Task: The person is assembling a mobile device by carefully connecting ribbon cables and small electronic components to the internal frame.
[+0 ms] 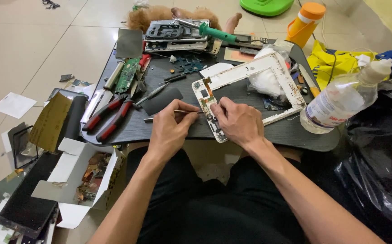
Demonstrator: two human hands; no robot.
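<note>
Head view: my two hands work on a white tablet frame [268,63] on a dark lap table [295,133].

Looking down from my head, my left hand [171,131] is closed around thin metal tweezers [184,111], whose tip points right towards the frame's near left corner. My right hand [236,122] rests on that same corner, fingers curled and pressing down on the frame's edge; I cannot tell if it grips anything else. The frame lies flat in the middle of the table, tilted diagonally. To the left lie red-handled pliers [110,118] and a green circuit board [127,74]. A green-handled soldering iron [216,32] sits on stacked parts at the far edge. A clear plastic bottle [340,101] lies at the right, just beside the frame.
</note>
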